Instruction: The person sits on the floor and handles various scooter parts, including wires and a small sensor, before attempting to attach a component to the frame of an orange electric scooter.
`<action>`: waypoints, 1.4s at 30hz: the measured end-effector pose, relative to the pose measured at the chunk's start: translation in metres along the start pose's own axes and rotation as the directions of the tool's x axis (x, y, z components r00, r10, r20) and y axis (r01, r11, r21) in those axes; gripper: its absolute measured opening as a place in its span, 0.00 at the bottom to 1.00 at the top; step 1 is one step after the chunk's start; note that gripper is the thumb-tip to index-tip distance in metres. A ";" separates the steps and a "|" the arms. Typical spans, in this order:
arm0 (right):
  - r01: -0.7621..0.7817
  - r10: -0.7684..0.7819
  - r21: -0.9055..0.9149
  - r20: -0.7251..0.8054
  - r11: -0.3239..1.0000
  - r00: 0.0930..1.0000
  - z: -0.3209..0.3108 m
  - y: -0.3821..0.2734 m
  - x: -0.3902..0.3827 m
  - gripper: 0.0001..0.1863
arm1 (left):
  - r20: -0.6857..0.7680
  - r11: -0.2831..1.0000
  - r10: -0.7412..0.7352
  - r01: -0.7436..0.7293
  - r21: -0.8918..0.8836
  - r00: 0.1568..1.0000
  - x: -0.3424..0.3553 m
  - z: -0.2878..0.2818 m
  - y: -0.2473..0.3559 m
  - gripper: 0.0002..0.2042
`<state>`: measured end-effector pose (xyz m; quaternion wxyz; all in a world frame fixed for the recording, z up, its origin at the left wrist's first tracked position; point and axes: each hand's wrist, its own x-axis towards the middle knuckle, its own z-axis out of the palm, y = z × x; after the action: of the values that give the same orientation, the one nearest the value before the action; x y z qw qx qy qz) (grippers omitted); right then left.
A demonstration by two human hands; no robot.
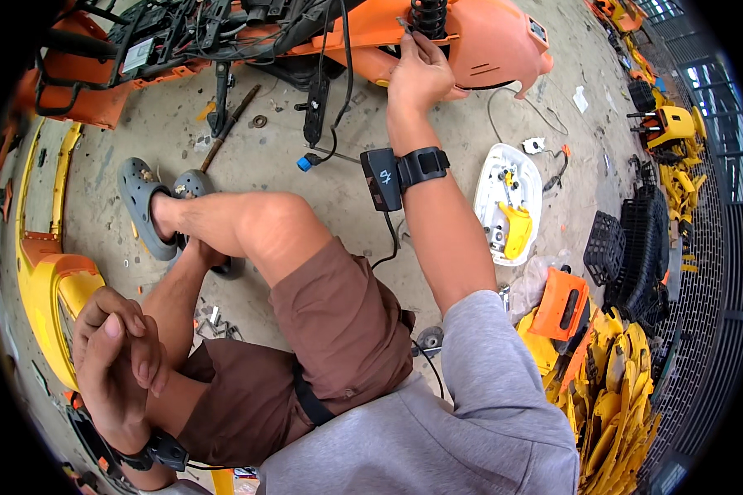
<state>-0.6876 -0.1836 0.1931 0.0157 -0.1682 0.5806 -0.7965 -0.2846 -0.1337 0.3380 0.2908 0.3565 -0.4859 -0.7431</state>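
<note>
My right hand (422, 76) reaches up to an orange scooter-like body (495, 45), beside a black coil spring (428, 16). Its fingertips are pinched together at the orange panel's edge, by a small dark piece (404, 25) too small to name. My left hand (117, 355) is raised over my bent leg at the lower left. The fingers there are curled in, with nothing seen in them. Above my knee, a black cable with a blue connector (305, 162) hangs from the black frame (256, 33).
A white tray (480, 202) of small parts and a yellow piece lies right of my forearm. Yellow panels (615, 404) are stacked at the lower right, near black baskets (636, 247). A yellow frame (37, 280) stands left. A rusty rod (233, 124) lies on the floor.
</note>
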 end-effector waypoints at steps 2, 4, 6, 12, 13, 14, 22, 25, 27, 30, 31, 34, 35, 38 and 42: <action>0.012 -0.012 0.003 -0.023 1.000 1.000 0.000 -0.001 -0.004 0.12 | 0.002 1.000 0.004 -0.004 -0.004 1.000 0.000 0.000 0.000 0.12; -0.047 0.047 0.022 -0.002 0.999 0.999 -0.009 0.005 -0.005 0.11 | 0.002 1.000 0.006 -0.006 -0.008 1.000 0.001 -0.001 0.001 0.12; -0.104 0.103 0.023 0.031 0.994 0.994 -0.011 0.000 -0.013 0.11 | 0.010 1.000 -0.004 0.004 0.000 1.000 0.001 -0.001 0.003 0.12; -0.251 0.244 0.003 0.220 0.968 0.945 -0.016 -0.005 -0.024 0.12 | -0.017 1.000 -0.021 0.021 -0.014 1.000 0.000 0.004 0.004 0.12; -0.318 0.302 0.061 0.189 0.946 0.934 -0.014 -0.008 -0.023 0.13 | -0.026 1.000 -0.022 0.022 0.005 0.999 -0.001 0.004 0.004 0.13; -0.382 0.361 0.120 0.162 0.916 0.918 -0.011 -0.012 -0.021 0.13 | -0.036 1.000 -0.021 0.021 0.003 0.999 -0.001 0.005 0.003 0.13; -0.443 0.398 0.343 0.195 0.829 0.896 0.022 -0.004 -0.008 0.12 | -0.080 0.999 -0.050 0.049 -0.015 0.996 0.000 0.007 0.008 0.14; -0.444 0.431 0.315 0.115 0.839 0.895 0.038 -0.002 -0.007 0.14 | -0.091 0.999 -0.026 0.023 -0.035 0.996 -0.004 0.004 0.007 0.13; -0.441 0.440 0.308 0.077 0.843 0.895 0.044 -0.002 -0.003 0.14 | -0.076 0.997 -0.029 0.023 -0.076 0.997 -0.004 0.004 0.007 0.13; -0.456 0.466 0.252 0.023 0.854 0.885 0.050 -0.001 0.006 0.13 | -0.052 0.992 -0.034 0.028 -0.119 0.998 -0.005 0.003 0.011 0.13; -0.421 0.432 0.225 -0.001 0.879 0.902 0.052 0.000 0.007 0.13 | -0.048 0.993 -0.035 0.029 -0.116 0.998 -0.006 0.002 0.012 0.13; -0.429 0.441 0.192 -0.025 0.883 0.897 0.056 -0.001 0.011 0.13 | -0.025 0.989 -0.031 0.027 -0.146 0.999 -0.008 0.000 0.014 0.12; -0.431 0.444 0.189 -0.029 0.882 0.896 0.057 0.000 0.012 0.13 | -0.017 0.986 -0.036 0.032 -0.161 0.999 -0.009 -0.001 0.014 0.12; -0.435 0.448 0.195 -0.029 0.879 0.894 0.057 0.006 0.018 0.13 | -0.001 0.982 -0.026 0.026 -0.187 1.000 -0.009 -0.003 0.012 0.11; -0.395 0.408 0.232 -0.009 0.889 0.913 0.056 0.012 0.020 0.13 | 0.025 0.987 -0.009 0.012 -0.161 1.000 -0.006 -0.005 0.013 0.11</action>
<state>-0.6926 -0.2431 0.2015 0.1824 -0.0188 0.5089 -0.8411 -0.2759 -0.1360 0.3501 0.3090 0.3255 -0.4258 -0.7857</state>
